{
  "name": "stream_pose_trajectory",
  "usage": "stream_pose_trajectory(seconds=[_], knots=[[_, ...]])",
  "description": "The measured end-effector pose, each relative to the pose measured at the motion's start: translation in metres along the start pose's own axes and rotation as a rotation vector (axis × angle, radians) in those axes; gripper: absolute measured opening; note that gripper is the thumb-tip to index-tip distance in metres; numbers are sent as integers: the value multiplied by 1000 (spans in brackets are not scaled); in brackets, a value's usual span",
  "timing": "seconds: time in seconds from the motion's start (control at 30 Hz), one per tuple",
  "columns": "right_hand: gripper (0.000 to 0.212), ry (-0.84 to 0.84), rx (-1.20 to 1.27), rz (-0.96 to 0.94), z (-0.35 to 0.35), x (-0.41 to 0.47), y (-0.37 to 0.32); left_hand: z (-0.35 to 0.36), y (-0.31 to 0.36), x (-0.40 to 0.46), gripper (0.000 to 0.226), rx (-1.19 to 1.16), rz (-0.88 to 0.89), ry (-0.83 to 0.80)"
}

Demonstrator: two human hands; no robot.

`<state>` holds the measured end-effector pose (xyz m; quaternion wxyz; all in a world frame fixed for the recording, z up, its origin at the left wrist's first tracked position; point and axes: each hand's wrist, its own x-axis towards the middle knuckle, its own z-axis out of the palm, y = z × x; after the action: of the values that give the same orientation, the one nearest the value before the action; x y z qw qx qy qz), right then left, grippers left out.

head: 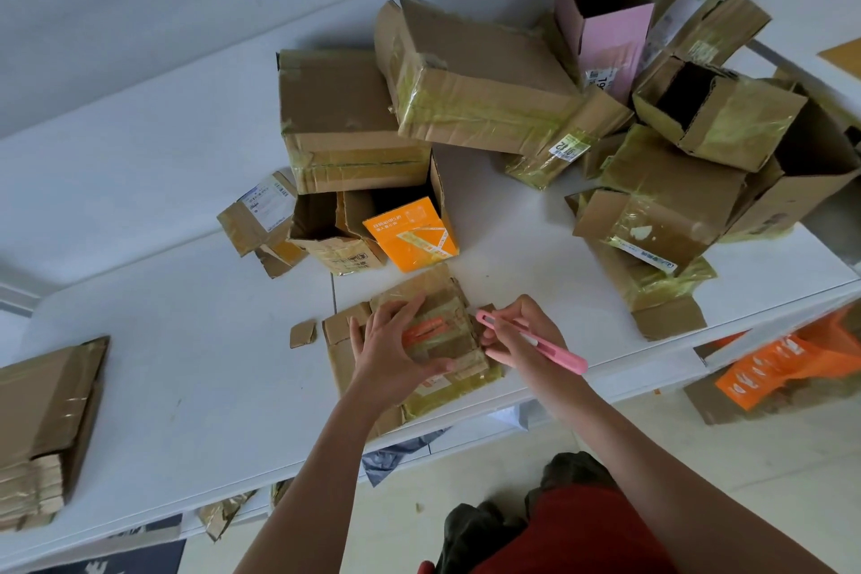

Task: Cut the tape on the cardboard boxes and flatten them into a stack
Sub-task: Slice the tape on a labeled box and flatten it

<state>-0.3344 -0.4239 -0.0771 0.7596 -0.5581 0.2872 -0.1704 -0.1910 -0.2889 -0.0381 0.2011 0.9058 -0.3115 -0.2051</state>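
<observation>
The taped box [419,340] you are working on lies at the near edge of the white surface [186,387], its near corner hanging slightly past that edge. It is wrapped in clear and yellowish tape, with an orange strip [424,327] across its top. Your left hand [396,350] holds the box from above, fingers spread and bent over the top and thumb on the near side. Your right hand [522,336] grips a pink cutter [531,340] like a pen, the tip set against the box's right far corner; whether a blade is out you cannot tell.

A small cardboard scrap [303,335] lies just left of the box. Beyond it stand an orange-fronted open box [410,233] and a brown open box [333,233] touching it, with a small labelled box [258,219] to their left and a closed taped box [345,121] resting on top behind them. Farther right, a heap of boxes [675,145] lies piled together, a pink open box [605,28] standing among them.

At the left end of the surface, well apart from you, sits a stack of flattened cardboard [46,429]. Under the right end, an orange printed box [787,364] lies on the floor.
</observation>
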Motion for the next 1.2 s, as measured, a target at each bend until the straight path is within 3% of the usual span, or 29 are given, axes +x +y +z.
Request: stream_pose_trajectory(seconds=[0.13,0.3,0.37,0.43,0.53,0.67,0.83,0.9,0.97,1.07,1.13,1.2], knots=[[5,-13,55,40,-5,-8,0,0,-1,1,99,0,2,-15],[11,-121,-133,-29,-23,-12,-12,-1,1,0,98,9,-13,-16],[9,-68,-229,-135,-28,-7,-15,-1,1,0,98,24,-9,-2],[6,56,-391,-299,-33,5,-11,-1,2,-1,99,35,5,23],[14,164,-895,-541,-47,31,9,-3,8,-2,99,104,12,53],[28,141,-1346,-444,-60,53,32,-13,20,-7,97,207,13,109],[56,-26,-1572,-104,-55,62,23,-26,23,-12,97,246,22,201],[51,9,-1486,-174,-43,63,12,-28,20,-12,100,267,2,258],[45,-7,-1068,-237,-21,55,-7,-25,17,-13,103,305,-13,307],[53,-279,-342,100,22,35,-36,-13,6,-17,106,263,-30,266],[57,-376,-291,160,43,27,-35,-9,-2,-18,97,153,-47,214],[55,-288,-453,7,51,26,-26,-13,-9,-17,79,66,-68,257]])
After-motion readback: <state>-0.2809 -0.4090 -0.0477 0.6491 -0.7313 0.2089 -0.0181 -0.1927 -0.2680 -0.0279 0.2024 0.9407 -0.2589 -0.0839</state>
